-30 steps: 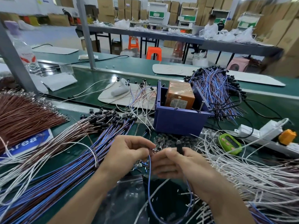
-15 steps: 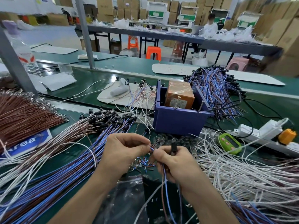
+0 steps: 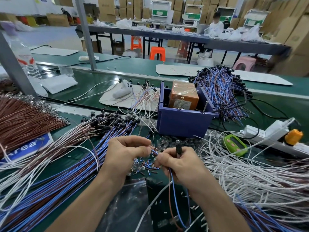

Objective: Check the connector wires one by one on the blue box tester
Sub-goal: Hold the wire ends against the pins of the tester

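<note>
**Now one connector wire (image 3: 173,195) is in both hands, the blue box tester (image 3: 182,124) stands behind**

Mostly the green table (image 3: 107,81) is covered by wires. A wide bundle of blue and brown wires (image 3: 50,181) lies on the person's left, and a mass of white wires (image 3: 250,173) on the right. Another blue-brown pile (image 3: 220,91) lies behind the tester.

The blue box tester stands in the middle, beyond the hands and apart from them. It is an open plastic bin. Inside sits an orange block (image 3: 183,96) wrapped in clear tape, with a label on its front. Two thin metal pins (image 3: 206,106) stand up at the front rim. I judge these are the test contacts, but I cannot be sure. A clear bag (image 3: 127,206) lies flat on the table under the forearms; what it contains I cannot tell.

The left hand (image 3: 123,154) pinches the free end of the connector wire between thumb and fingers (image 3: 140,140). The right hand (image 3: 182,166) is curled around the same wire, and the black connector (image 3: 178,149) stands up out of its grip. The blue and brown leads hang in a loop toward the person.

I think this wire is very light and limp, so it will bend when pushed. It is better to take it close to the end, or by the hard connector body. The thin leads can kink easily, I judge. Small cut sleeve pieces (image 3: 148,164) lie scattered on the table below the hands.
</note>
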`<state>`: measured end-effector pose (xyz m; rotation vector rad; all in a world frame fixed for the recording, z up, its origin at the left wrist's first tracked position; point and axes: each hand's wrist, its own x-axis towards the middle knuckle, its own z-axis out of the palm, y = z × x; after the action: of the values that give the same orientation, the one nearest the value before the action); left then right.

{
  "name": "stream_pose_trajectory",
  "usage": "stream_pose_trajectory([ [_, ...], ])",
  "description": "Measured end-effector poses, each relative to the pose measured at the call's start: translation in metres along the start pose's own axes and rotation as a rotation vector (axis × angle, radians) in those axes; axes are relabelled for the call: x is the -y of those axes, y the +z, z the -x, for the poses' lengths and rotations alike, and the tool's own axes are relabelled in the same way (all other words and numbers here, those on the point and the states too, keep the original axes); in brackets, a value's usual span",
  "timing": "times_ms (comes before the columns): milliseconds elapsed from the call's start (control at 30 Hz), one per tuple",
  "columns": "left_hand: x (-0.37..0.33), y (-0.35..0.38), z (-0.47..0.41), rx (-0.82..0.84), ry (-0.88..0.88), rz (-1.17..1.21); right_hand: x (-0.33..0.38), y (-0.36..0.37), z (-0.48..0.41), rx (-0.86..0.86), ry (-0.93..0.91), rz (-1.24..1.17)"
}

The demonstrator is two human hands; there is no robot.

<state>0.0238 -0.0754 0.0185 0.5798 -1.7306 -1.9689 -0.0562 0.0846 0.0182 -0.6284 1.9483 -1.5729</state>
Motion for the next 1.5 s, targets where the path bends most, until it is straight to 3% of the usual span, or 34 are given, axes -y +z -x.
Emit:
stream_pose_trajectory([
  [100,-0.005,-0.021,-0.012,-0.131,-0.016,0.132,0.003,-0.012,0.003,-0.055,0.011,-0.029],
  [167,-0.006,-0.031,-0.014,-0.179,0.017,0.023,0.005,-0.022,0.004,-0.114,0.013,-0.121],
  [300,-0.001,-0.018,-0.002,-0.100,0.112,-0.195,0.005,-0.019,0.004,-0.170,0.000,-0.225],
  [500,0.001,0.000,0.009,0.016,0.216,-0.361,-0.001,-0.001,0.000,-0.106,0.015,-0.154],
  [600,0.001,0.011,0.014,0.102,0.134,-0.207,-0.002,0.002,0.000,-0.044,-0.007,-0.134],
  [867,0.007,0.011,0.009,0.065,-0.006,0.043,0.000,-0.007,0.002,0.059,-0.006,-0.111],
  [1000,0.008,0.009,0.007,-0.014,0.035,0.056,0.001,-0.009,0.002,0.027,-0.028,-0.119],
  [1200,0.003,0.012,0.011,0.153,0.079,-0.074,-0.006,0.000,0.000,-0.046,-0.090,-0.154],
  [1500,0.006,0.028,0.014,0.047,0.084,-0.168,-0.008,-0.002,-0.002,-0.152,-0.107,-0.227],
])
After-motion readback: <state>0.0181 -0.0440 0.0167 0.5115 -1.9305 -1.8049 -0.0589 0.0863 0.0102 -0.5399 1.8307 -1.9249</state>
